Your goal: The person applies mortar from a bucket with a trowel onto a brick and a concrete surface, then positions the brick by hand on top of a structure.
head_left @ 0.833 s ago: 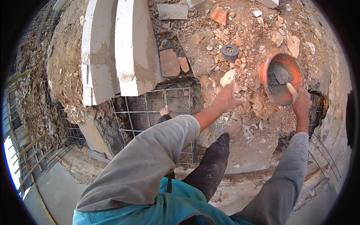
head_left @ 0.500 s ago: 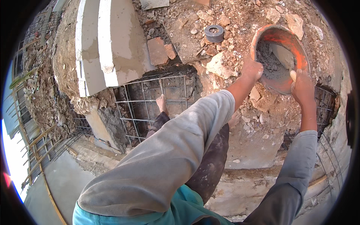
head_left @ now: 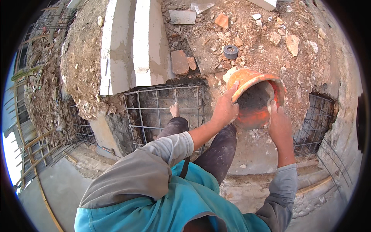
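Note:
A worn orange bucket (head_left: 244, 74), smeared with grey, is held tilted in front of me, its mouth turned toward my body. My left hand (head_left: 226, 107) is closed on the left side of its rim, the thumb laid along the outside. On the right side of the rim, my right hand (head_left: 279, 121) grips with bent fingers. Dark grey residue coats the shaded inside, and orange shows on the lower inner wall. How much is left deep in the bucket is hard to tell. Below it lies a concrete ledge beside my legs.
Steel rebar grids lie in a pit (head_left: 166, 110) at left and another pit (head_left: 315, 123) at right. Pale concrete beams (head_left: 147, 46) stand at the far left. A black ring-shaped object (head_left: 230, 52), brick pieces (head_left: 179, 62) and rubble cover the soil beyond.
Both hands have drawn the bucket nearer and leftward, tipping its mouth toward me. The grey mortar and pale slab-like shape seen inside before no longer show. My view has shifted.

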A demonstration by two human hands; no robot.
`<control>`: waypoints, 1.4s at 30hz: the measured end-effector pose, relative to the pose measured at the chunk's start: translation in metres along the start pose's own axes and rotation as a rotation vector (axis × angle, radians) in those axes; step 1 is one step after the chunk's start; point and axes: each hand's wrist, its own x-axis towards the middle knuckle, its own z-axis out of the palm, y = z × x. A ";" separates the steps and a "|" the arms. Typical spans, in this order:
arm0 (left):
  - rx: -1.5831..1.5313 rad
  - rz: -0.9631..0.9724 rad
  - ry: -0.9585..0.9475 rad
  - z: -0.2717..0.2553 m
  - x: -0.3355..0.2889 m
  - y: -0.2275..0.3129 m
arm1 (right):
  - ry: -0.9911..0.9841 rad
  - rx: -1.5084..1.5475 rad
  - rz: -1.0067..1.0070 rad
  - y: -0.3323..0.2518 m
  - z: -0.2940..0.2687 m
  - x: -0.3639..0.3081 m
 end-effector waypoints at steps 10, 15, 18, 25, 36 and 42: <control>0.111 0.053 0.111 -0.112 -0.072 0.026 | 0.086 -0.011 -0.056 -0.100 -0.016 -0.041; 0.149 0.134 0.151 -0.140 -0.093 0.043 | 0.038 -0.010 -0.154 -0.126 -0.053 -0.070; 0.036 0.207 0.143 -0.155 -0.104 0.075 | 0.033 0.016 -0.028 -0.103 -0.051 -0.068; 0.170 0.375 0.034 -0.169 -0.121 0.074 | 0.041 0.646 -0.332 -0.117 -0.008 -0.092; -0.047 0.008 0.079 -0.220 -0.107 -0.050 | -0.355 1.449 -0.162 -0.235 0.032 -0.081; -0.382 -0.458 0.268 -0.222 -0.122 -0.129 | -0.387 1.553 -0.107 -0.241 0.043 -0.077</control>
